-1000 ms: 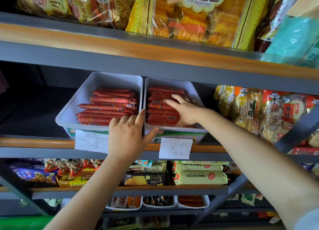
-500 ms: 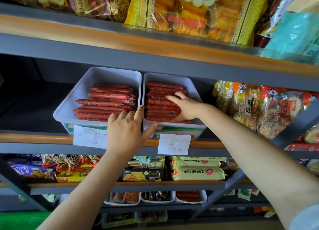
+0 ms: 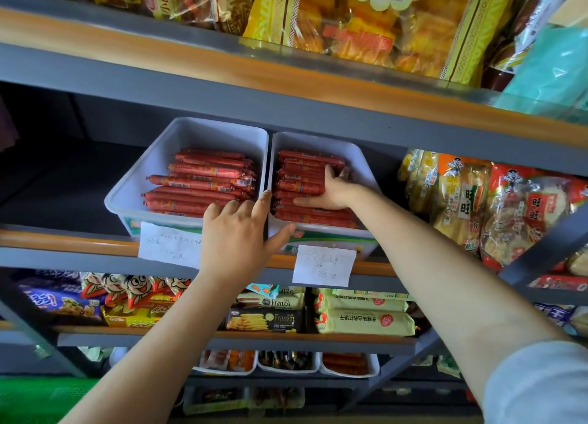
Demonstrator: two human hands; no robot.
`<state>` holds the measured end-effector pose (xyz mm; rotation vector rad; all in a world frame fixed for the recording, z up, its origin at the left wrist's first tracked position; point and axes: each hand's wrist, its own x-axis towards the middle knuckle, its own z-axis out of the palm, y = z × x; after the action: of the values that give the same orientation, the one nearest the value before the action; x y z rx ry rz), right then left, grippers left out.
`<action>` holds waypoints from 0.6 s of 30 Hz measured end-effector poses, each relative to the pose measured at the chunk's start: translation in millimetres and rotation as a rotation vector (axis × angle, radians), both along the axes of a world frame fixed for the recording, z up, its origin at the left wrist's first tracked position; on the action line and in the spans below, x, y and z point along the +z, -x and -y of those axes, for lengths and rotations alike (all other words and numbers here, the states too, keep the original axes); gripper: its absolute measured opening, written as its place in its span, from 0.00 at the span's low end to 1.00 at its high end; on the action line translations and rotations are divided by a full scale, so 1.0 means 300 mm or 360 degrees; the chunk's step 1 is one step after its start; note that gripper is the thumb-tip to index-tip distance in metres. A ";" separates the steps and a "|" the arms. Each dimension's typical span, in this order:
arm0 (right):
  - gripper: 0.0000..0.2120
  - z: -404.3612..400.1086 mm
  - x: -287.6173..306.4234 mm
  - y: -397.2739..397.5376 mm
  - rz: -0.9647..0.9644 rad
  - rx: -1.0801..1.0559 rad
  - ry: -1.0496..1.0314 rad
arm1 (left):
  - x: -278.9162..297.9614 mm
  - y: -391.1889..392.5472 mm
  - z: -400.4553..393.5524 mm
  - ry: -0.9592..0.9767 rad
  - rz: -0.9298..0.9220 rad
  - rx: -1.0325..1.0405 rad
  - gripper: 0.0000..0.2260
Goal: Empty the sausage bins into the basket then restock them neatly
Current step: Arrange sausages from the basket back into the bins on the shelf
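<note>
Compared with a second ago, our right hand (image 3: 331,189) has slid from lying flat on top of the sausages to curling around a bundle of them: the fingers (image 3: 334,173) are now hooked over the far side and the thumb is pressing along the near side, so we are gripping several sausages (image 3: 300,186) in the right bin (image 3: 366,166). Our left hand (image 3: 237,234) is sitting where it was, spread open on the front rims where the two bins meet, with the index finger pointing up along the seam and the thumb resting on the right bin's front edge.

The sausages are lying flat, with their long axis running left to right, crossways to our fingers, in stacked rows. Those in the left bin (image 3: 152,166) are lying the same way, their ends slightly ragged toward our left fingertips (image 3: 265,197).

Beyond our right fingertips there is a strip of bare white bin floor before the back wall, and the left bin is showing the same gap at its back and left side. The upper shelf (image 3: 286,83) is hanging close over the bins' back edges. Two paper labels (image 3: 323,266) are hanging from the shelf lip just below our left hand. Snack bags (image 3: 477,207) are crowding the space to the right of our right wrist.
</note>
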<state>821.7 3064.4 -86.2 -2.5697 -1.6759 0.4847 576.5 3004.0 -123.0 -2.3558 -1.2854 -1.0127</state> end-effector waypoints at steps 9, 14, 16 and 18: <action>0.57 -0.061 0.006 -0.128 -0.0405 0.0192 -0.0222 | -0.001 -0.005 0.002 0.0030 0.0016 0.0007 0.33; 0.51 -0.014 0.074 -0.010 -0.0289 0.0210 -0.0275 | -0.001 -0.004 -0.001 0.0029 0.0006 0.0010 0.33; 0.57 -0.019 0.079 -0.012 -0.0202 0.0141 -0.0288 | -0.004 -0.004 0.000 0.0029 0.0002 0.0012 0.33; 0.55 -0.049 0.046 -0.049 -0.0332 0.0143 -0.0289 | -0.006 -0.005 -0.001 0.0025 0.0001 0.0020 0.33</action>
<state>836.4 3079.2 -72.5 -2.2413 -1.6835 0.5550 578.1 3004.2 -124.8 -2.3563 -1.3113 -1.0035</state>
